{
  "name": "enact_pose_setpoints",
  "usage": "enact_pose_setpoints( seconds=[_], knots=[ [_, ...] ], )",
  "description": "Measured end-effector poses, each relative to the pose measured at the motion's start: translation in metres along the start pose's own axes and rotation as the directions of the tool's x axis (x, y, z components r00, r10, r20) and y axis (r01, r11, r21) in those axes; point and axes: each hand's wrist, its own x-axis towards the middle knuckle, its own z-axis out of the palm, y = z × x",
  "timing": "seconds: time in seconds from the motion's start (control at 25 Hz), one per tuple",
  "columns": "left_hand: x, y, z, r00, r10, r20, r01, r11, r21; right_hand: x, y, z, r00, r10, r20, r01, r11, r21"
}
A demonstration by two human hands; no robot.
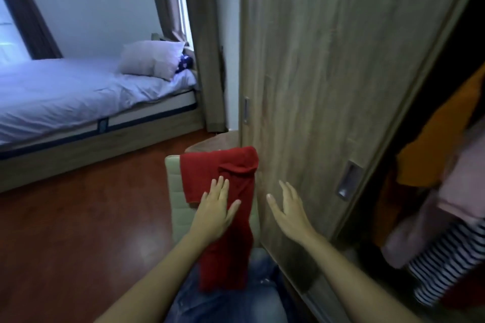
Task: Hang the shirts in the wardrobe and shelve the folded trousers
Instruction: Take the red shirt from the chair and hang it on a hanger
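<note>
A red shirt (231, 178) hangs draped over the back of a pale chair (175, 191), trailing down onto blue jeans (223, 299) that lie on the seat. My left hand (216, 211) rests flat on the red shirt with its fingers spread. My right hand (287, 207) hovers open beside the shirt, in front of the wooden wardrobe door (328, 86), holding nothing. At the right, the wardrobe stands open with hung clothes inside: an orange garment (430, 144), a pink one (454, 191) and a striped one (443, 265).
A bed (65, 97) with a pillow (152, 60) fills the left side. Red-brown wooden floor (78, 231) lies between the bed and the chair. A curtain (207, 47) hangs beside the wardrobe. A recessed handle (349, 181) sits in the sliding door.
</note>
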Motion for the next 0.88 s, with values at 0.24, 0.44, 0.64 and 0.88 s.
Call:
enact_pose_setpoints(
  seconds=[0.24, 0.44, 0.64, 0.88],
  knots=[
    [0.106, -0.104, -0.024, 0.999, -0.006, 0.047, -0.002, 0.985, 0.175, 0.101, -0.021, 0.066, 0.998, 0.046, 0.034, -0.048, 0.995, 0.090],
    [0.156, -0.151, 0.002, 0.998, 0.032, 0.056, -0.048, 0.949, 0.312, 0.152, -0.002, 0.098, 0.992, 0.072, -0.107, -0.060, 0.993, 0.106],
    [0.161, -0.162, 0.025, 0.999, 0.026, 0.030, -0.033, 0.955, 0.294, 0.202, 0.010, 0.111, 0.941, 0.127, -0.313, -0.086, 0.986, 0.142],
    [0.162, -0.169, 0.031, 0.999, 0.029, -0.015, -0.024, 0.970, 0.243, 0.239, 0.019, 0.107, 0.964, 0.154, -0.217, -0.131, 0.984, 0.118]
  ],
)
